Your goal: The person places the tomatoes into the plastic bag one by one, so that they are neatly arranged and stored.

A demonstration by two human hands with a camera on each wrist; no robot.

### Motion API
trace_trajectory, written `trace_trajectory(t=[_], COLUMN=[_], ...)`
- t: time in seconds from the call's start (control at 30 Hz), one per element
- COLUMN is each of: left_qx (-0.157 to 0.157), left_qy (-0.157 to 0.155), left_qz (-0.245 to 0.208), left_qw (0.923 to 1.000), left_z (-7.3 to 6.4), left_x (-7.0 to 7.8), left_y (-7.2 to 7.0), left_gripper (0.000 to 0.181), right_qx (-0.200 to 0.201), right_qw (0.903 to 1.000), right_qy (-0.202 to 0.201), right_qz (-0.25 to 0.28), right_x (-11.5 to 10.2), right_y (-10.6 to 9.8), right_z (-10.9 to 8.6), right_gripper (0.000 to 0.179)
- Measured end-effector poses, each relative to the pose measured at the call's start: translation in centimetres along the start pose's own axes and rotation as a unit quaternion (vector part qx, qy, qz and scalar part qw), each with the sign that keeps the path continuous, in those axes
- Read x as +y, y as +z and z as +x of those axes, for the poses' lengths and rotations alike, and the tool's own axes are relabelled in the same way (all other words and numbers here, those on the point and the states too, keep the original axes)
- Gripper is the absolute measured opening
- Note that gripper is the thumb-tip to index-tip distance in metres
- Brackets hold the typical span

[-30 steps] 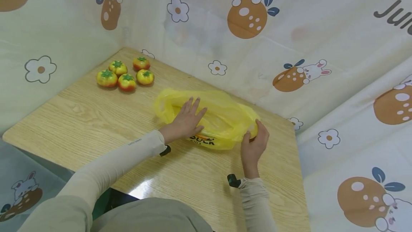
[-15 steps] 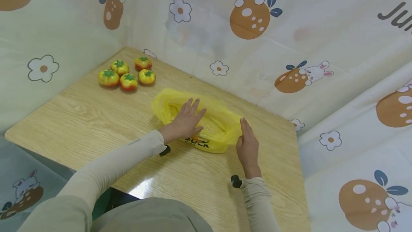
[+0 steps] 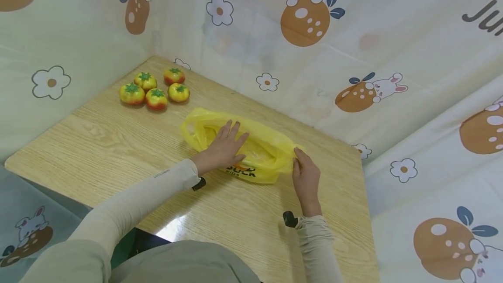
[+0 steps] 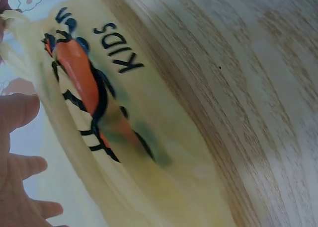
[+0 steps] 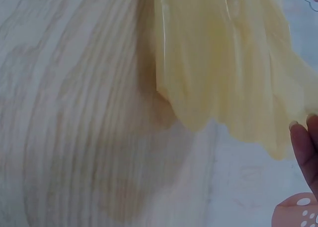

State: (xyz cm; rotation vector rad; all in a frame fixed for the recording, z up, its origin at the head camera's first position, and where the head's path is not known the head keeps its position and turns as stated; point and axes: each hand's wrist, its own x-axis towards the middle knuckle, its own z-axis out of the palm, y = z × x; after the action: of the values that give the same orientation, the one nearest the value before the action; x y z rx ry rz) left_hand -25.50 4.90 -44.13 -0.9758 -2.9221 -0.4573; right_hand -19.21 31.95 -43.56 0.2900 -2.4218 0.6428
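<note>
- Head view: a wooden table stretched beneath and around the yellow bag.
- The bag sat slumped on it, mouth partly open; the step in hand looked like opening it up, and the next move seemed to call for spreading the rim wider without tearing the thin film.
- The left hand reached across the bag's mouth, fingers straight and splayed; whether they pressed the film, one could not tell.
- The right hand pinched the bag's right end.
- Five tomato-like fruits clustered beyond the bag's left end.
</note>
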Motion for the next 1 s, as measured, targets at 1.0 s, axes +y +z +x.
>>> trace_trajectory(t=[1.0], left_qx=[-0.024], left_qy=[-0.019], left_qz=[-0.024], left_qw=[0.9992], left_z=[-0.3], left_x=[-0.7], left_y=[-0.6], left_gripper=[0.071], right_qx=[-0.072], right_qw=[0.9956], right_qy=[0.054], right_qz=[-0.026], right_x=[0.3], right_y=[-1.0], right_z=[0.1], right_gripper=[0.047])
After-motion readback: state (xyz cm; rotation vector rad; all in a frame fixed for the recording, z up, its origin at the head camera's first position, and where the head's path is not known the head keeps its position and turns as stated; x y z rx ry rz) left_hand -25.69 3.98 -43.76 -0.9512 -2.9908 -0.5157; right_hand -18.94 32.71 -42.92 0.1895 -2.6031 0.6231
